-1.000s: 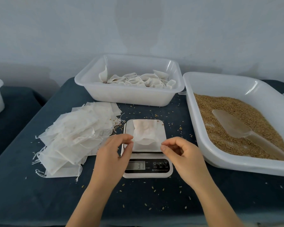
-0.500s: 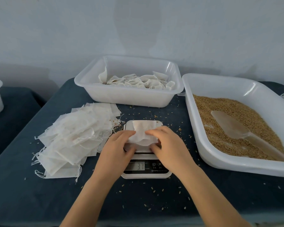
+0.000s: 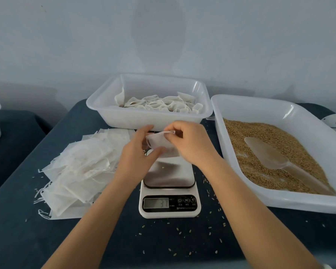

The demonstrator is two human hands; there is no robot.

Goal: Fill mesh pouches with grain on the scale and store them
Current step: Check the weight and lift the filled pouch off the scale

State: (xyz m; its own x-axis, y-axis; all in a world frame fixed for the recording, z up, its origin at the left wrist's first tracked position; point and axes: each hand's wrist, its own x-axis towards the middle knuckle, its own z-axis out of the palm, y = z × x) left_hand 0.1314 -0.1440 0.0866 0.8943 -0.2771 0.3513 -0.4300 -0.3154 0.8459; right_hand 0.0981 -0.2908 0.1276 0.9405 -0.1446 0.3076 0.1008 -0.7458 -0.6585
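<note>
Above the far end of the scale (image 3: 169, 191), both hands held one filled mesh pouch (image 3: 159, 141) in the air. Fingers of the left hand (image 3: 138, 154) were curled around its left side, and the right hand (image 3: 190, 144) pinched its top edge. Behind it stood a storage tub (image 3: 149, 115) with pouches, and the grain tray (image 3: 306, 200) with a scoop (image 3: 268, 152) lay at right. Empty pouches (image 3: 81, 167) were piled at left.

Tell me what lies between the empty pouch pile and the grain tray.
The scale, with both hands lifting a pouch above its far end, in the head view.
</note>
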